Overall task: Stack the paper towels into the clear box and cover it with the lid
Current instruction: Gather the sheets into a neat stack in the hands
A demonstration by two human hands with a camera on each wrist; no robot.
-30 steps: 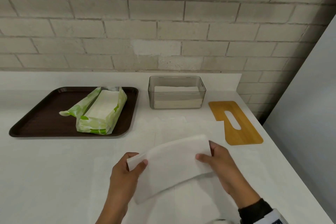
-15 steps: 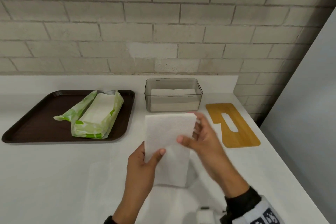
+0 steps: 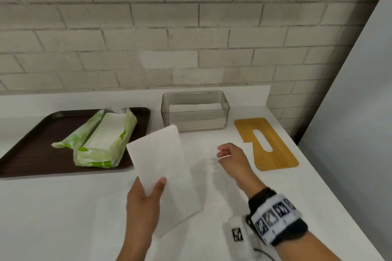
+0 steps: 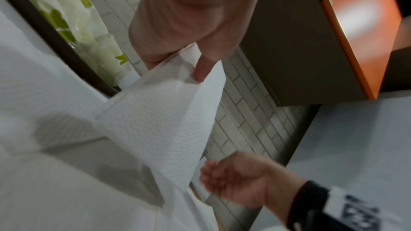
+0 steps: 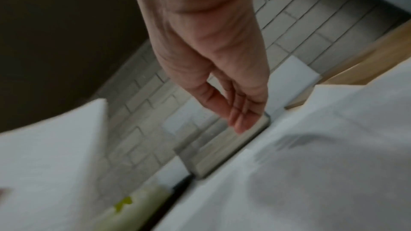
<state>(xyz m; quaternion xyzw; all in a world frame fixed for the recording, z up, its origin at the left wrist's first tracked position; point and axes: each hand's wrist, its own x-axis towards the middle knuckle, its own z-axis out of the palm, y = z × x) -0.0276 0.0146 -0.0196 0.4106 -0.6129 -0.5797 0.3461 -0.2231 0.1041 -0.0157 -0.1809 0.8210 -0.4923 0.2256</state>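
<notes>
My left hand (image 3: 148, 193) pinches the near edge of a folded white paper towel (image 3: 163, 167), thumb on top, and holds it up above the counter. In the left wrist view the paper towel (image 4: 160, 122) hangs from my fingers (image 4: 200, 71). My right hand (image 3: 230, 158) hovers empty to the right of the towel, fingers relaxed and nearly straight in the right wrist view (image 5: 241, 120). The clear box (image 3: 195, 112) stands at the back with towels stacked inside. The wooden lid (image 3: 267, 144) with a slot lies flat to its right.
A dark brown tray (image 3: 31, 144) at the left carries an open green-and-white pack of towels (image 3: 104, 140). More white towels (image 3: 212, 186) lie spread on the white counter under my hands. A brick wall runs behind, and a grey panel rises beyond the counter's right edge.
My right hand has let go of the towel and moved off to the right. The left hand alone now holds it, turned lengthwise and tilted toward the box.
</notes>
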